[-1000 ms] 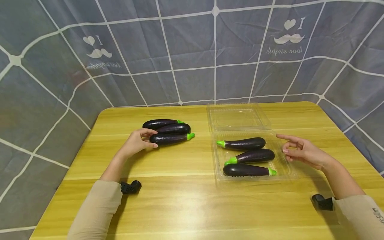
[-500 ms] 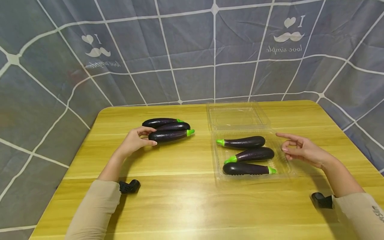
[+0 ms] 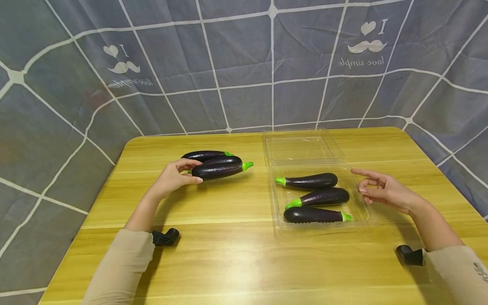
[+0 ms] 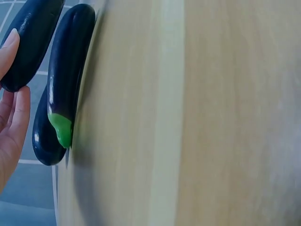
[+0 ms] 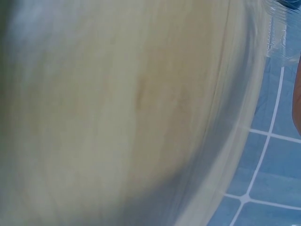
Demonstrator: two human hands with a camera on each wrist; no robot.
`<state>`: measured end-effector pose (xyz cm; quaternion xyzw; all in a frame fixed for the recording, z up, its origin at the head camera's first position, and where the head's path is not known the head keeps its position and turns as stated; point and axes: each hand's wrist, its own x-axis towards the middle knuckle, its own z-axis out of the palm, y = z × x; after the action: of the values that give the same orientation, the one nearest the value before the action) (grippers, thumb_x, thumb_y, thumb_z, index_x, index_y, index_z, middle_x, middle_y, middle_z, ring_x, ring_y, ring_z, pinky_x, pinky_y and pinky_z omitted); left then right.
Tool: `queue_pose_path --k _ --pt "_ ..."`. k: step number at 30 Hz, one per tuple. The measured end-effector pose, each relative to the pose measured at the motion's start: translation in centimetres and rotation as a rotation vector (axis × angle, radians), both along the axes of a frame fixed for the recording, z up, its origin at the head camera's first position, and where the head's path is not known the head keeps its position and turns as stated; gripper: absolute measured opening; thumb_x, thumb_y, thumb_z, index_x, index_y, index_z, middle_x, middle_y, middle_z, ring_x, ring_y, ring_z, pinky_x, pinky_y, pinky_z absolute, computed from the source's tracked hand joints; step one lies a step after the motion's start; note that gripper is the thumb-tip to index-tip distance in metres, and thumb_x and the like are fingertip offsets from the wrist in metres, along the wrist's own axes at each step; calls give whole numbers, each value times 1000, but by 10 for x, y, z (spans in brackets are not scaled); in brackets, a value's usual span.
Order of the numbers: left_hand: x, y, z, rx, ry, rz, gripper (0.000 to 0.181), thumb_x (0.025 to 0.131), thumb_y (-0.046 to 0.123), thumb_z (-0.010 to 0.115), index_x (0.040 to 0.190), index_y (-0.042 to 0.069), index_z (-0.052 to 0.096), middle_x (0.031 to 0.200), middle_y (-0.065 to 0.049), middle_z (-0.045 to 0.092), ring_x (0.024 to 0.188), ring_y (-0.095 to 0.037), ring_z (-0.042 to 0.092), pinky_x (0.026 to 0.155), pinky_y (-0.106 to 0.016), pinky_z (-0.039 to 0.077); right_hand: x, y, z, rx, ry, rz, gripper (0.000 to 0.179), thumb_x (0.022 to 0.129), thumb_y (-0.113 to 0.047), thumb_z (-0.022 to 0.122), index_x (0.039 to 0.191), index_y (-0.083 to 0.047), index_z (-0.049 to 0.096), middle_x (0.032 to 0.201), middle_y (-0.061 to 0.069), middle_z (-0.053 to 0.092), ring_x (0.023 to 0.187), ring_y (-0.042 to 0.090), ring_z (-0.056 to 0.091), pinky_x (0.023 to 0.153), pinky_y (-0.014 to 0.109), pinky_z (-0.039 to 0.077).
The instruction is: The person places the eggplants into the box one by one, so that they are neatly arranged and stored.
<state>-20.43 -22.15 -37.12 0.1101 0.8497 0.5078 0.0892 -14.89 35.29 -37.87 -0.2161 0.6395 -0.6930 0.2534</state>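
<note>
Eggplant [image 3: 219,170] pinched in the left hand [image 3: 171,181]

A grey curtain [image 3: 244,63] with white lines hangs behind the yellow wood-grain worktop [image 3: 228,254]. On the worktop's right half I see a clear plastic box [image 3: 360,214], its lid [image 3: 301,150] folded back toward the curtain, three eggplants [image 3: 322,197] lying inside it. The right hand [image 3: 390,194] is at the box's right edge, forefinger stretched out, the other fingers loosely bent; from here I can't tell whether it touches the rim. Over on the left, the other hand pinches the rounded end of its eggplant between thumb and fingers, just off the worktop, in front of two more eggplants [image 3: 206,155] lying close together. The pinched one's green stem [image 3: 248,166] points toward the box.
</note>
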Motion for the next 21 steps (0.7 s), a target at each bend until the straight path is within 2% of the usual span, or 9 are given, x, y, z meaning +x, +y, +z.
queue_pose_path --k 5,11,16,21 --pt "1 5 2 40 -9 -15 51 75 18 79 121 4 60 133 -12 47 122 -32 42 96 -45 42 0 1 0 35 6 -5 53 95 9 40 144 -11 32 96 4 58 73 10 58 64 24 52" --pt "1 12 7 40 14 -21 51 74 20 80 120 7 61 131 -9 49 118 -29 45 94 -42 42 -1 1 0 41 8 -10 54 95 9 39 145 -9 29 97 4 58 73 10 58 64 24 52" --pt "1 21 14 38 43 -35 51 73 22 81 118 8 62 129 -8 51 117 -27 47 94 -41 43 -1 2 0 63 13 -11 54 96 9 40 146 -8 28 96 5 58 72 10 57 63 25 52" --pt "2 31 21 83 45 -63 50 73 17 81 118 6 62 126 -9 54 113 -26 51 90 -36 47 -2 2 0 73 18 -13 54 96 8 40 145 -7 28 96 5 58 72 10 57 63 25 52"
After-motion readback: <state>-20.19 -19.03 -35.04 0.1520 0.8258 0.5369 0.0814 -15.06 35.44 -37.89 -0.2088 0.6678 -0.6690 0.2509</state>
